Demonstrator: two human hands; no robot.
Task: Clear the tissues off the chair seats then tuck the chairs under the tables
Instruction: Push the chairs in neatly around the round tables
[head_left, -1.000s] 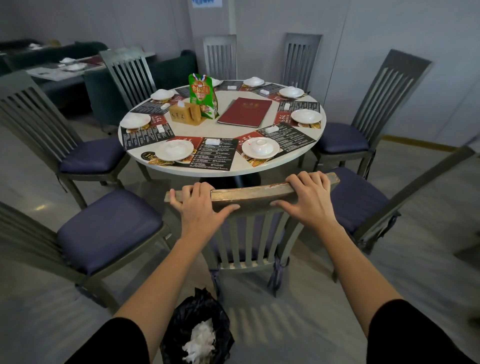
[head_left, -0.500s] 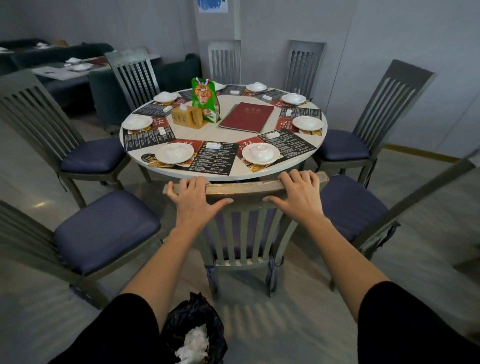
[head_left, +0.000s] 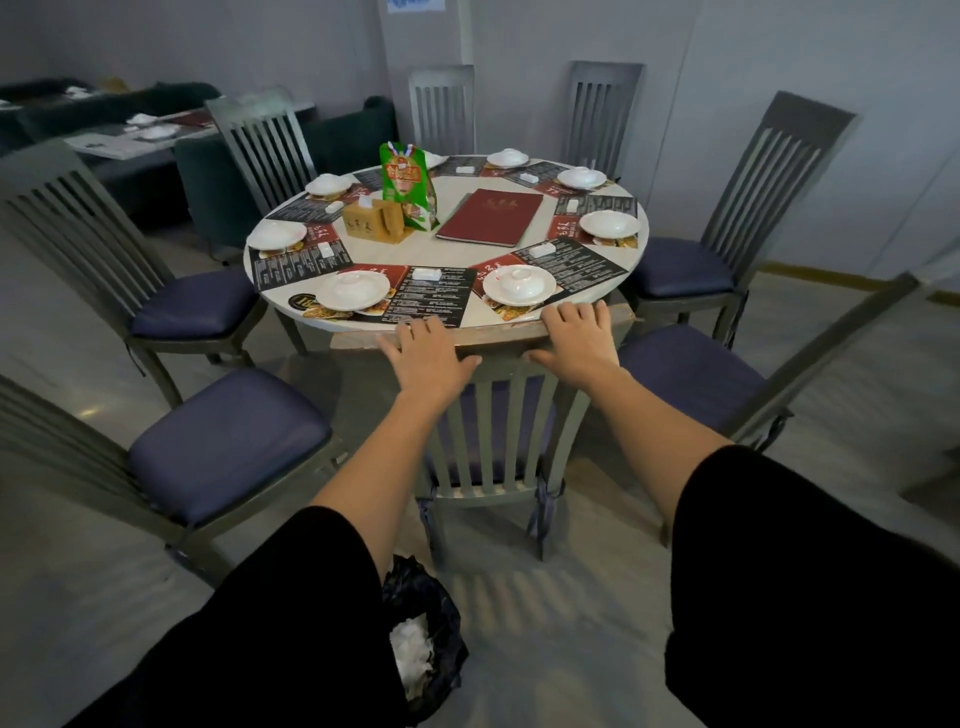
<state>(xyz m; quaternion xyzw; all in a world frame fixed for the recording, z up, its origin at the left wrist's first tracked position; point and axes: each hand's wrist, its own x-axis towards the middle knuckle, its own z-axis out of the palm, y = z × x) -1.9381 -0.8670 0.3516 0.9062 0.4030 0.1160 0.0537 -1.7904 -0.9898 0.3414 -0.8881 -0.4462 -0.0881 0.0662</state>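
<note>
A grey slat-back chair (head_left: 497, 434) stands in front of me, its top rail right at the rim of the round white table (head_left: 457, 254). My left hand (head_left: 428, 358) and my right hand (head_left: 576, 338) lie flat over that top rail, fingers stretched forward, thumbs spread along its near face, pressing on it. Most of its blue seat is hidden under the table. No tissue shows on the blue seats in view. White tissues (head_left: 413, 649) sit in a black bag (head_left: 441, 613) on the floor by my left sleeve.
Pulled-out chairs with blue seats stand at near left (head_left: 228, 441), far left (head_left: 197, 304), near right (head_left: 685, 374) and far right (head_left: 680, 265). The table holds plates, placemats, a red menu (head_left: 491, 218) and a green packet (head_left: 408, 187). Another table and sofas stand at the back left.
Both hands have pushed the chair forward, so its top rail went from a gap short of the table to the table's rim. The fingers lie flatter on the rail.
</note>
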